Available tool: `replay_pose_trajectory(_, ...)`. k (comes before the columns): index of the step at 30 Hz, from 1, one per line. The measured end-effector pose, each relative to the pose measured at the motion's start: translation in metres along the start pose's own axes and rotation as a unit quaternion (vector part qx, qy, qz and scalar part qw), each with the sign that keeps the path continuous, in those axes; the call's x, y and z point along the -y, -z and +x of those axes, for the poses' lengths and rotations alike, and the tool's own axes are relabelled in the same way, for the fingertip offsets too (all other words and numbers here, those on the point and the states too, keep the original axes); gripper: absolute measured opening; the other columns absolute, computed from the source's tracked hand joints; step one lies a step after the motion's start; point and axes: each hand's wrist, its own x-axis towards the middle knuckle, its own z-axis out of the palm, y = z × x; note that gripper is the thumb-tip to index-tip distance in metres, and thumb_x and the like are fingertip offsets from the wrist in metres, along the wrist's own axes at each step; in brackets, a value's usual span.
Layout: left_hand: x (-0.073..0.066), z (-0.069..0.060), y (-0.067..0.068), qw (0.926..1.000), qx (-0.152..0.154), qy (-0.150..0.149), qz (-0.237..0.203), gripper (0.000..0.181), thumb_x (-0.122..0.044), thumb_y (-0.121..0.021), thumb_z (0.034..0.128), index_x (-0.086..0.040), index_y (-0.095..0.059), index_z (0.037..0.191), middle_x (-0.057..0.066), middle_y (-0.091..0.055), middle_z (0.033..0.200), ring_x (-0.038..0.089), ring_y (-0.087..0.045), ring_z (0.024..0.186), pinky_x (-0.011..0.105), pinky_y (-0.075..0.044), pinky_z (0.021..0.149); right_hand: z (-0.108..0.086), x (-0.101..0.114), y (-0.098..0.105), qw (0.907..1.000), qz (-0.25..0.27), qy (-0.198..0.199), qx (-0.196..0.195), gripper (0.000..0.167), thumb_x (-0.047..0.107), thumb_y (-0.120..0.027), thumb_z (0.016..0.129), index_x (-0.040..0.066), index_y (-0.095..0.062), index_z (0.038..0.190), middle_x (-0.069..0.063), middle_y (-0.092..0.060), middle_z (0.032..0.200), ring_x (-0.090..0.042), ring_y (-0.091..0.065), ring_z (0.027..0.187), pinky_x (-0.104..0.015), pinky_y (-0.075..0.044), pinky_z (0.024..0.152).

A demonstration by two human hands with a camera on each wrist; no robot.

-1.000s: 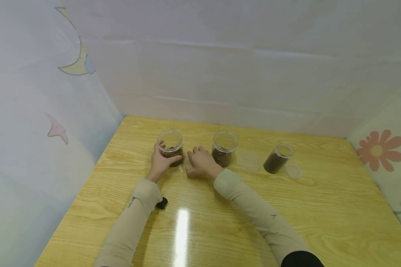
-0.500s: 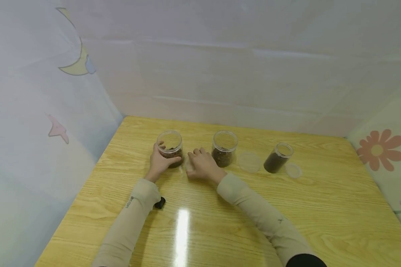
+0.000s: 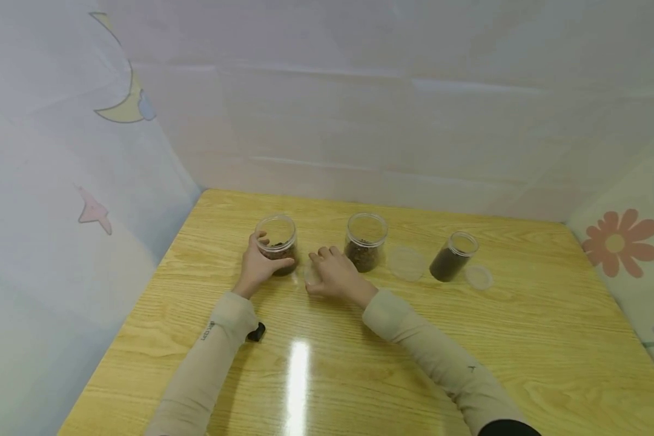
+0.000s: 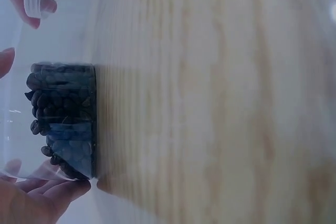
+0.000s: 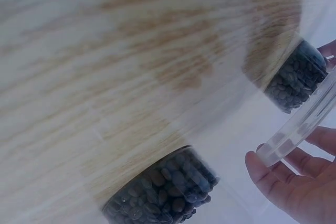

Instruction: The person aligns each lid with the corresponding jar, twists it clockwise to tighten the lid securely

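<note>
My left hand [image 3: 257, 266] grips a clear jar [image 3: 277, 249] partly filled with dark coffee beans. In the left wrist view, those beans [image 4: 63, 119] show through the wall, with fingers [image 4: 52, 195] curled round the jar. My right hand [image 3: 335, 275] pinches a clear round lid [image 3: 312, 274] by its edge, just right of that jar. The right wrist view shows the lid [image 5: 296, 127] tilted above the table between thumb and fingers, apart from the jar's rim. Both the held jar and a second jar of beans [image 3: 364, 251], behind the right hand, are uncovered.
A narrower uncovered jar of dark contents [image 3: 451, 261] stands farther right. Two clear lids lie flat: a larger lid [image 3: 406, 264] beside the second jar and a smaller lid [image 3: 478, 277] beside the narrow one. A small black object [image 3: 257, 332] shows by the left cuff.
My right hand has shifted slightly right and toward me with the lid. My left hand keeps its grip on the jar, its forearm a little farther left.
</note>
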Motion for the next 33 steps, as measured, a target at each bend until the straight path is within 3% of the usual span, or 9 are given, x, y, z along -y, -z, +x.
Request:
replay_pose_trajectory(20, 0.002, -0.008, 0.004, 0.9991, 0.037, -0.009, 0.019, 0.096, -0.023, -0.084, 0.064, -0.004, -0.023, 0.136, 0.024, -0.036, 0.133, 0.038, -0.039, 0.119, 0.05, -0.036, 0.095, -0.011, 0.001, 0.003, 0.9987, 0.027, 0.03, -0.03, 0.072, 0.05, -0.064, 0.077, -0.001, -0.05, 0.127, -0.017, -0.052, 0.119, -0.032, -0.049, 0.105, -0.039, -0.048, 0.082)
replay_pose_trajectory(33, 0.002, -0.014, 0.008, 0.9976, 0.059, -0.022, 0.027, 0.099, -0.026, -0.085, 0.0613, -0.005, -0.023, 0.136, 0.025, -0.036, 0.134, 0.039, -0.038, 0.12, 0.052, -0.035, 0.096, -0.023, 0.001, 0.008, 0.9986, 0.036, 0.024, -0.032, 0.074, 0.05, -0.064, 0.077, -0.001, -0.049, 0.128, -0.018, -0.05, 0.121, -0.033, -0.048, 0.109, -0.039, -0.05, 0.078)
